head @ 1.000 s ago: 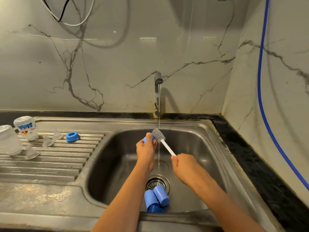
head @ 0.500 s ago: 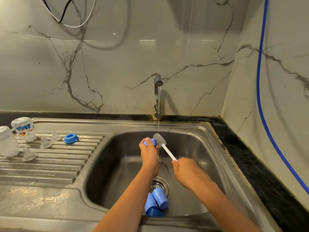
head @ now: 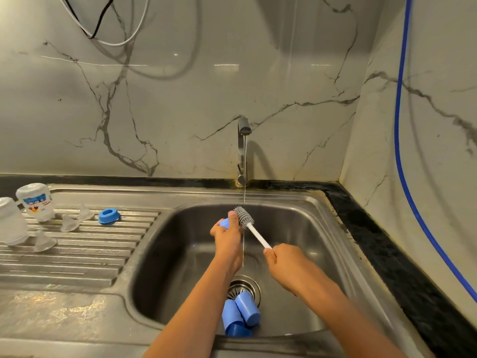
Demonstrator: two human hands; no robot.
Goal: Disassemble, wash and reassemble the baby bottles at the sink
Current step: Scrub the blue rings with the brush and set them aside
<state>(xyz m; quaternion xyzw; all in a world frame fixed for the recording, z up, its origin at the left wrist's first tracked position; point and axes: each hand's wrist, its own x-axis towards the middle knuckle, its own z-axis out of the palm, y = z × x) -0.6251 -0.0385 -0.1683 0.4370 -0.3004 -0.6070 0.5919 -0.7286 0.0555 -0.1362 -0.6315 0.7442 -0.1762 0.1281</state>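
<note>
My left hand (head: 227,237) grips a small blue bottle part (head: 224,223) over the sink basin (head: 296,228), beside the thin water stream. My right hand (head: 282,259) holds the white handle of a bottle brush (head: 244,217), whose grey bristle head touches the blue part at my left fingertips. Blue caps (head: 241,316) lie by the drain (head: 245,285). On the drainboard (head: 77,254) stand two upturned clear bottles (head: 36,201) (head: 10,222), three clear teats (head: 68,223) and a blue screw ring (head: 108,216).
The tap (head: 242,148) at the back of the sink runs a thin stream. A black counter edge (head: 382,241) borders the sink on the right. A blue hose (head: 398,125) hangs down the right wall, and cables (head: 103,29) hang at the upper left.
Both hands have stayed over the basin under the stream; the brush head shifted slightly against the blue part. The view has tilted a little.
</note>
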